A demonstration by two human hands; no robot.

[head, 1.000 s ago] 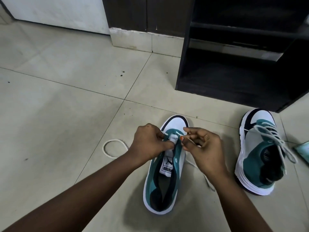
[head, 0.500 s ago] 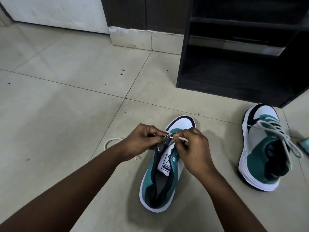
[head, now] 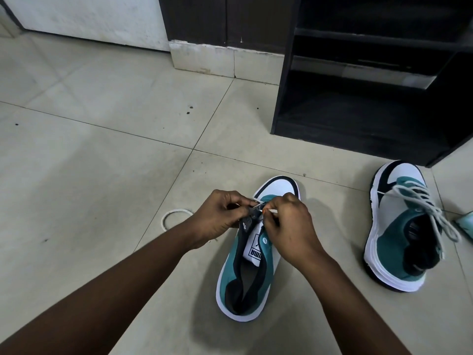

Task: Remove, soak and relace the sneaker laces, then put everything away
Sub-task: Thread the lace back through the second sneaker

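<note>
A white and teal sneaker (head: 252, 275) lies on the tiled floor in front of me, toe pointing away, its tongue showing. My left hand (head: 220, 216) pinches the dark eyelet edge of its upper near the toe. My right hand (head: 289, 224) pinches the white lace (head: 176, 213) end at the same spot. The lace trails left under my left wrist into a loop on the floor. A second matching sneaker (head: 399, 234) stands to the right, fully laced with grey-white laces hanging loose.
A black open shelf unit (head: 358, 98) stands at the back right, just beyond the laced sneaker. A pale teal object (head: 467, 224) peeks in at the right edge. A white wall base and dark door lie at the back.
Both hands moved closer together over the sneaker's front eyelets. The left hand shifted from the tongue to the eyelet edge. The view tilted slightly; the lace loop is partly covered by my left arm.
</note>
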